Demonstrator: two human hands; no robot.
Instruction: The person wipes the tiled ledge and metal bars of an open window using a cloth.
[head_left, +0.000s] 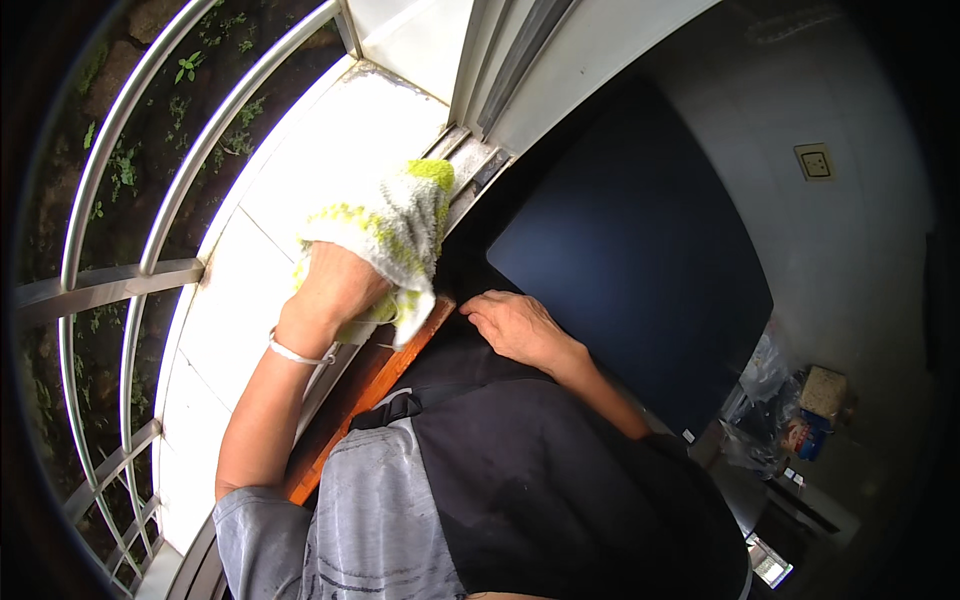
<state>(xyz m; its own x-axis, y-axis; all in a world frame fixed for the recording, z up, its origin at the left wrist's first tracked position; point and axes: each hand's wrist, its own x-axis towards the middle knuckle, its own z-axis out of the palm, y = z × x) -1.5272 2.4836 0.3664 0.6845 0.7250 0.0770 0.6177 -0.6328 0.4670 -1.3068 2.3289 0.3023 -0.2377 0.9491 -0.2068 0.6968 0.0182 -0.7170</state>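
My left hand (341, 281), with a white band at the wrist, is wrapped in a white and yellow-green terry cloth (397, 225). The cloth covers most of the fingers. It lies over the metal window track (469, 169), beside the white tiled ledge (262, 217), and one corner hangs toward an orange-brown wooden edge (375, 394). My right hand (514, 322) holds nothing visible. Its fingers are slightly bent, and their tips are close to the upper end of the wooden edge. What lies under its palm is hidden.
Metal railing bars (150, 225) curve along the left, with plants and dark ground beyond. A sliding-window frame (517, 67) rises above. A large dark flat panel (637, 255) stands right. Plastic bags (761, 375) lie past it; a socket (814, 162) is on the wall.
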